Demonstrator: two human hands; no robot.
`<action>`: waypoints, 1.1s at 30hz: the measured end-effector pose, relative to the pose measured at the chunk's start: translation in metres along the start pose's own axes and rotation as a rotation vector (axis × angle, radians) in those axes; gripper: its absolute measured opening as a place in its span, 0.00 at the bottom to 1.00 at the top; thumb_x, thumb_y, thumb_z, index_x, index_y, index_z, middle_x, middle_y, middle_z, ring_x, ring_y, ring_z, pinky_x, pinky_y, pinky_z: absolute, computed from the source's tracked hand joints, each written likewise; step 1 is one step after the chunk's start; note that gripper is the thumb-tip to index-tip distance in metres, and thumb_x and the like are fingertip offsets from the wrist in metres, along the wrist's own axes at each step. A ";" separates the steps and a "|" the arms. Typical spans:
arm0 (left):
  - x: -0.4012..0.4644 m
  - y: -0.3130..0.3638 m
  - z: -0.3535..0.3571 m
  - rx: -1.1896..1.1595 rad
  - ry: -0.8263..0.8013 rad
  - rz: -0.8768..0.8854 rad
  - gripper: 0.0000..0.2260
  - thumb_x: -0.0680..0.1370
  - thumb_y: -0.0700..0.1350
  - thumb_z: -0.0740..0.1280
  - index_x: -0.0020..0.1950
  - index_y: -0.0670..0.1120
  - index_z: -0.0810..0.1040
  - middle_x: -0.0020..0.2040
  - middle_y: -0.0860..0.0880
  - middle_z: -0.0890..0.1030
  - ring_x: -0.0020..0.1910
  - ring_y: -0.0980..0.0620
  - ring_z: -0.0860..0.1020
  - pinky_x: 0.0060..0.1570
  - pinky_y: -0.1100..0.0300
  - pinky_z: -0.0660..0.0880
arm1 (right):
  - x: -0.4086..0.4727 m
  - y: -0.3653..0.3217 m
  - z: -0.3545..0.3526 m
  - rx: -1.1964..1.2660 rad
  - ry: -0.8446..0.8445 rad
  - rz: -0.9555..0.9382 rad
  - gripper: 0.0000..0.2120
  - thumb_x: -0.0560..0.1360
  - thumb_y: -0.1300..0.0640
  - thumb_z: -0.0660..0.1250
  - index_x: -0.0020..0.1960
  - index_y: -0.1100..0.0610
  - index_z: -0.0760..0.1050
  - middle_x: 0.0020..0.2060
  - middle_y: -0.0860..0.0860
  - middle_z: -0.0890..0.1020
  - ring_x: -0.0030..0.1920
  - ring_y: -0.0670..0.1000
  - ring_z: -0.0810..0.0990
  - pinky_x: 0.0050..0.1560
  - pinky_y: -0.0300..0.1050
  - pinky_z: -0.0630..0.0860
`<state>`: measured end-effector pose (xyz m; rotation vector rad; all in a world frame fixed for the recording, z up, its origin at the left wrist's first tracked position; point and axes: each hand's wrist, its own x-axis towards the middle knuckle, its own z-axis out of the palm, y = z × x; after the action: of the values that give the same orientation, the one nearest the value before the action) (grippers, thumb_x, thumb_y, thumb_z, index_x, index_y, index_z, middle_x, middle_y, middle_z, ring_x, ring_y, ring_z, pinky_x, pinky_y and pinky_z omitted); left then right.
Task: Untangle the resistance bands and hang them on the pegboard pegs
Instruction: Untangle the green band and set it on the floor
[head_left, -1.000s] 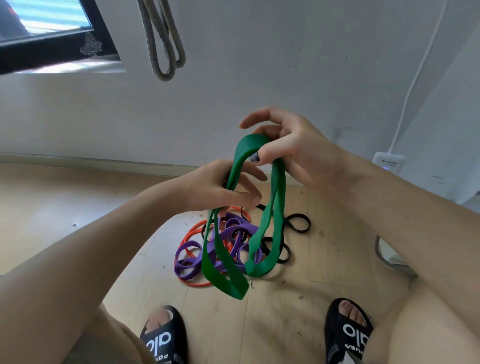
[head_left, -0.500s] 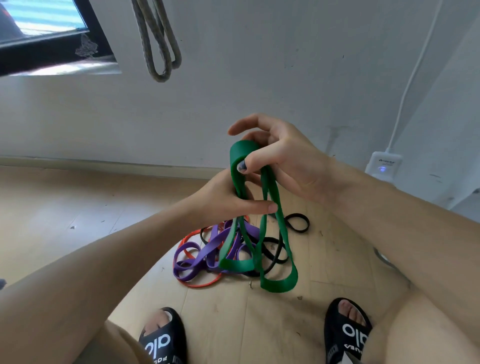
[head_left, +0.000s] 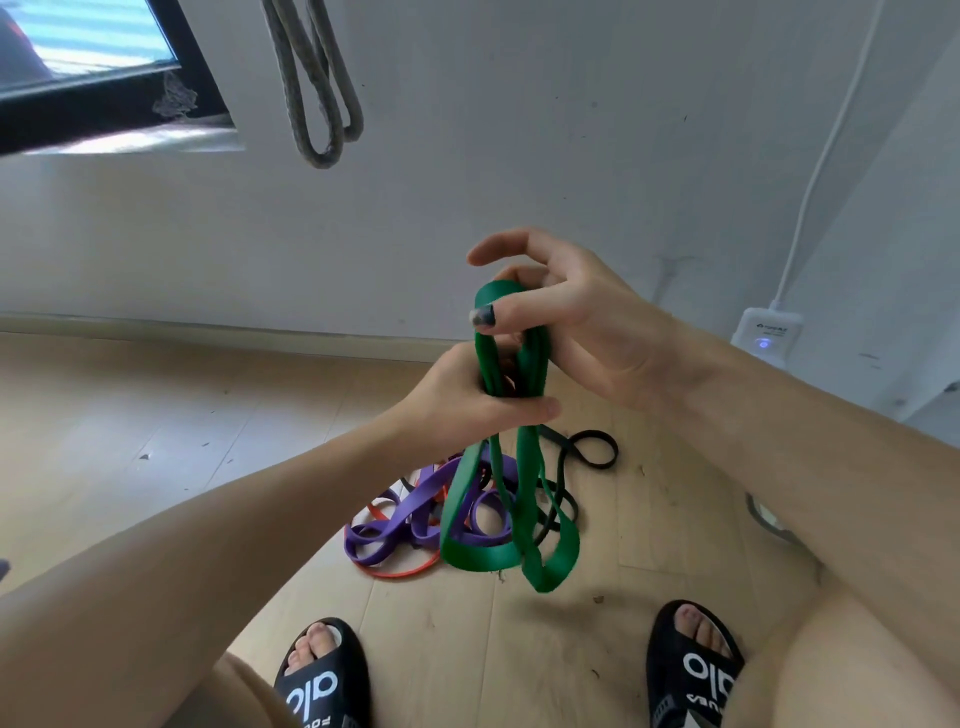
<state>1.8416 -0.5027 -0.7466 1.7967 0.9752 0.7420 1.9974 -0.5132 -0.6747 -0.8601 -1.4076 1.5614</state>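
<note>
Head view: both hands grip the green band (head_left: 506, 519), right hand (head_left: 571, 322) pinching its top, left hand (head_left: 462, 400) clutching lower; left fingers hidden behind the strands.

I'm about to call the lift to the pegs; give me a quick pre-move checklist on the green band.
1. Both hands hold the flat green rubber resistance band: ok; left hand grips mid-strands, right hand pinches the top fold.
2. Green band free of the floor pile: cannot tell; its loops hang in front of the purple band, red band and black band.
3. Green band untwisted: not ok; strands cross.
4. Peg in view: cannot tell; only a grey rope loop hangs on the wall.
</note>
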 end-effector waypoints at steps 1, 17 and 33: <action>0.000 -0.001 -0.002 0.009 -0.006 0.002 0.18 0.70 0.49 0.78 0.51 0.40 0.78 0.44 0.35 0.79 0.45 0.34 0.80 0.49 0.34 0.79 | 0.000 0.001 0.001 0.021 0.031 -0.001 0.22 0.66 0.65 0.73 0.59 0.56 0.75 0.42 0.55 0.77 0.35 0.49 0.76 0.38 0.45 0.72; -0.005 -0.025 -0.021 0.386 -0.030 -0.047 0.12 0.76 0.52 0.75 0.53 0.51 0.75 0.43 0.48 0.81 0.40 0.52 0.80 0.44 0.54 0.79 | 0.005 -0.008 -0.031 0.358 0.381 -0.014 0.10 0.69 0.68 0.68 0.41 0.55 0.73 0.34 0.51 0.80 0.33 0.50 0.71 0.38 0.45 0.72; 0.000 -0.019 -0.042 0.432 -0.107 -0.107 0.12 0.77 0.56 0.72 0.53 0.50 0.76 0.44 0.48 0.80 0.43 0.48 0.80 0.50 0.45 0.79 | 0.005 -0.001 -0.064 0.326 0.492 0.104 0.06 0.75 0.65 0.66 0.41 0.58 0.76 0.34 0.52 0.73 0.35 0.50 0.72 0.50 0.48 0.78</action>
<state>1.8014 -0.4794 -0.7478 2.1071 1.2150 0.3808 2.0534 -0.4828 -0.6817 -1.0364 -0.7467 1.4703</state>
